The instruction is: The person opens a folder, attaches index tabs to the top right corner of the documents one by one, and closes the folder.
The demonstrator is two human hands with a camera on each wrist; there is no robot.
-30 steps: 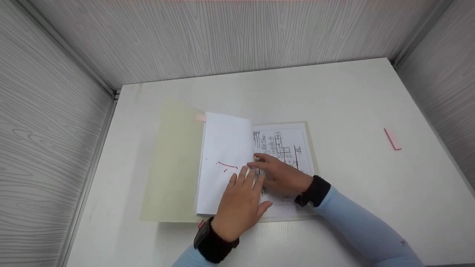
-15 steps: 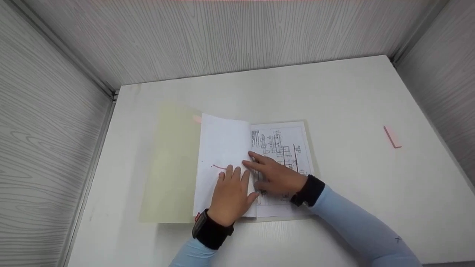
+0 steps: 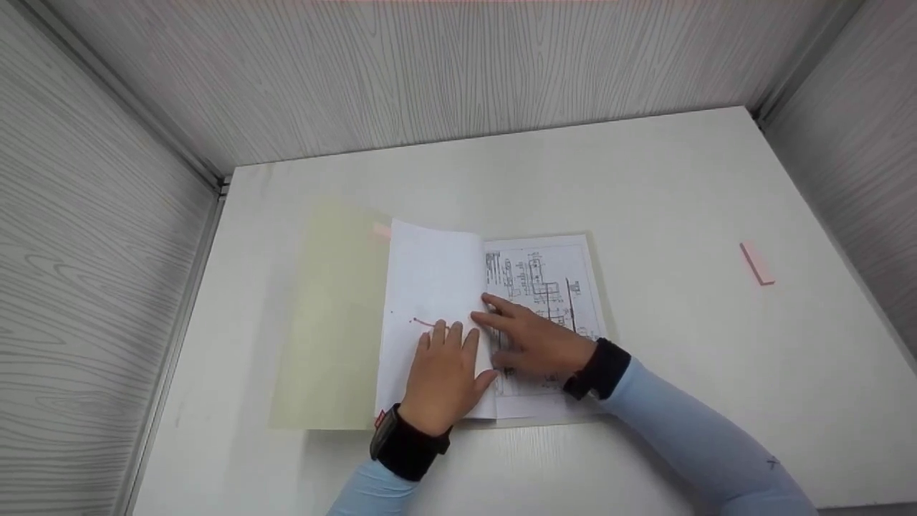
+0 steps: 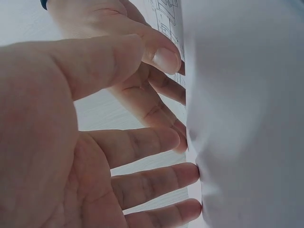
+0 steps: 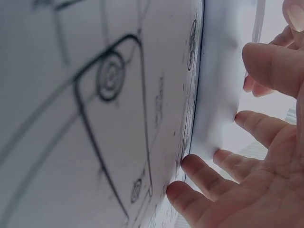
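Note:
A booklet with a pale yellow-green cover (image 3: 329, 322) lies spread on the table. Its left page (image 3: 433, 272) is white with a red pen line; the right page (image 3: 523, 265) carries a black line drawing. My left hand (image 3: 443, 380) rests on the white page, fingers extended and slightly spread. At the fold, my right hand (image 3: 537, 340) touches the paper with its fingertips. In the left wrist view, the left fingertips (image 4: 189, 175) meet the white sheet (image 4: 247, 109). The right wrist view has the right fingers (image 5: 199, 173) against the paper by the fold.
A pink tab (image 3: 382, 231) sticks out from the left page's upper edge. Further right on the white table (image 3: 666, 186) lies a small pink sticky-note pad (image 3: 757, 264). Grey wood-grain panels (image 3: 458, 72) enclose the back and sides.
My left hand has slid slightly left and down over the white page, and that page now lies closer to the cover. Both hands barely move in the last half second.

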